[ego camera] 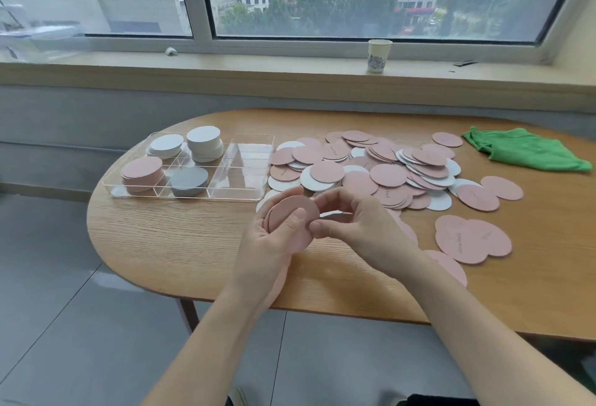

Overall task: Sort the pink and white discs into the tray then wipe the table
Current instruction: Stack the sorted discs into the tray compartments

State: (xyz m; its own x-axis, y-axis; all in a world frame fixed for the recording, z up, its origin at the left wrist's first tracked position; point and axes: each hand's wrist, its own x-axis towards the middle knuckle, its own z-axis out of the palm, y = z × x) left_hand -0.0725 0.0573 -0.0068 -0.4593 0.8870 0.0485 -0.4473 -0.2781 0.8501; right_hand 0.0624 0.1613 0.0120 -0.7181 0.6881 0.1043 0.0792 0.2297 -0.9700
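Wooden counter (167, 244), rounded left end, bare along its near-left edge. Loose heap of pink and white discs (380, 170) at centre-right; clear tray (245, 194) left, holding sorted stacks. Left hand (274, 237) grip clamped on pink stack (290, 215); right hand (358, 225) pinches its edge.

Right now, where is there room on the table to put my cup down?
Bare wood lies left of the hands, in front of the clear tray. The middle is crowded with the disc pile; the green cloth fills the far right corner.
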